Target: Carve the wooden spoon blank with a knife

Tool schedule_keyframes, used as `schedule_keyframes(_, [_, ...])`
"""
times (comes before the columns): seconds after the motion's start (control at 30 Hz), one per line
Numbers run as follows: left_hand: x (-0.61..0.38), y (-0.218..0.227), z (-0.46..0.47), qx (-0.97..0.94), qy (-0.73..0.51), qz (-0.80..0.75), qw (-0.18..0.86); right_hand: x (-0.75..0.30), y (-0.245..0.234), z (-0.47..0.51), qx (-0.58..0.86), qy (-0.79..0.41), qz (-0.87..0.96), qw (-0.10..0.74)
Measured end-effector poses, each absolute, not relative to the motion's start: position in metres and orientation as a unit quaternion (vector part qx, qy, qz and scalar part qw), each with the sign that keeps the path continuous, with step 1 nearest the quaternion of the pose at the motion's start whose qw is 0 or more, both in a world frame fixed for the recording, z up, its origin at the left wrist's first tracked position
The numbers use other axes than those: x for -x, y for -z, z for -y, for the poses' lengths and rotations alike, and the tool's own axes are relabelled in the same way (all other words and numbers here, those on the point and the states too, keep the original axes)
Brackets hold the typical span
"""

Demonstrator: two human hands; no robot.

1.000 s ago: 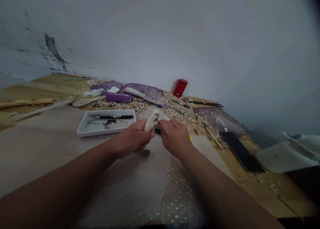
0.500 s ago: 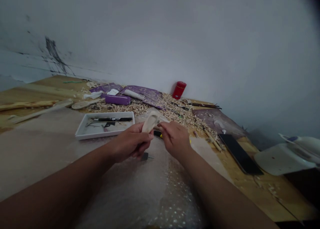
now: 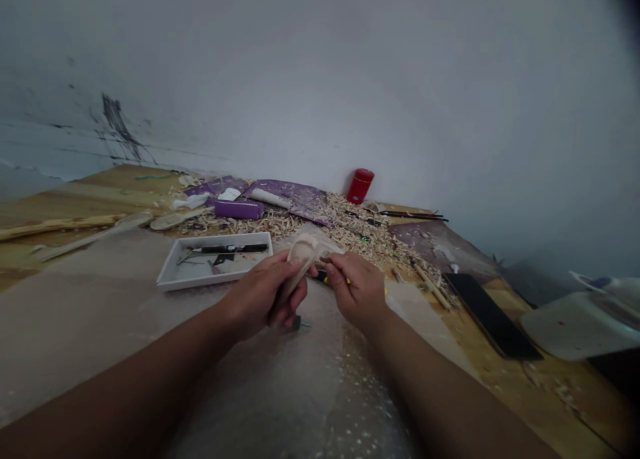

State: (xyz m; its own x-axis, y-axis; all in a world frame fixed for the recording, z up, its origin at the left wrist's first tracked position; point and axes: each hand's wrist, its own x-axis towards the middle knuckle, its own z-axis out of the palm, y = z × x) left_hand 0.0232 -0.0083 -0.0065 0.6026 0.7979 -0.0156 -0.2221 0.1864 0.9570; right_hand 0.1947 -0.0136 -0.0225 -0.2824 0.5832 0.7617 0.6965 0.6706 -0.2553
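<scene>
My left hand (image 3: 265,291) is closed around a pale wooden spoon (image 3: 303,251); its hollowed bowl is tilted up and its lower part runs down inside my fingers. My right hand (image 3: 357,285) is pinched shut beside the bowl's right edge. A small greyish bit shows at those fingertips, too little to name. Behind the right fingers, a black and yellow tool (image 3: 324,278) lies partly hidden. Below my left fingers, a small dark piece with a thin metal shaft (image 3: 298,323) rests on the bubble wrap (image 3: 280,392).
A white tray (image 3: 164,287) with a black pen-like tool stands left of my hands. Wood shavings (image 3: 370,242), purple sheets (image 3: 287,191) and a red cylinder (image 3: 360,185) lie along the wall. Wooden spoons (image 3: 95,235) are at left. A black phone (image 3: 490,315) and white container (image 3: 575,322) are at right.
The spoon has turned in my left hand, so its hollow now shows more openly and its lower part is seen edge-on. My right hand stays close beside it. The view has shifted slightly.
</scene>
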Motion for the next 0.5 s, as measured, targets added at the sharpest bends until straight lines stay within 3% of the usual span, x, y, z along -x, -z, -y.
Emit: schedule_keyframes(0.5, [-0.0227, 0.0074, 0.0009, -0.516, -0.401, -0.308, 0.691, -0.1957, 0.0246, 0.0114, 0.406, 0.069, 0.789, 0.456])
